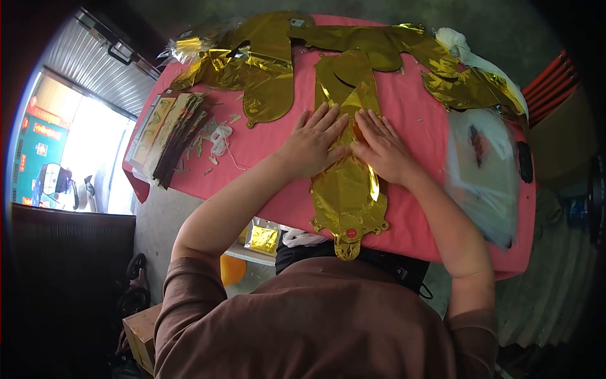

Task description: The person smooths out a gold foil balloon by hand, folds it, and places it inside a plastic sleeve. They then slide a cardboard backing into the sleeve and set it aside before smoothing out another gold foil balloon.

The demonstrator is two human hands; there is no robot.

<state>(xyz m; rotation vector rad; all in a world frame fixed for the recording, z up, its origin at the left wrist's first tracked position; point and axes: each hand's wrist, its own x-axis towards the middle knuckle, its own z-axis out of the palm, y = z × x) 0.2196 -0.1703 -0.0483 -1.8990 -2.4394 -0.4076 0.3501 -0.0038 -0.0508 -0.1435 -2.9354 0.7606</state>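
A flat gold foil balloon point(346, 183) lies lengthwise on the pink cloth, its scalloped end with a red dot hanging at the near table edge. My left hand point(314, 140) rests flat on its left side, fingers spread. On the right side of the foil lies my right hand point(383, 146), palm down with fingers stretched out. The two thumbs are close together over the middle of the foil. Beyond the hands, the far part of the foil is folded over itself. Neither hand grips anything.
More gold foil balloons point(268, 69) lie along the far side of the pink-covered table point(252, 145). At left are a stack of packets point(167, 132), white string point(220, 139) and scraps. Clear plastic bags point(483, 183) and a black object point(524, 162) lie at right.
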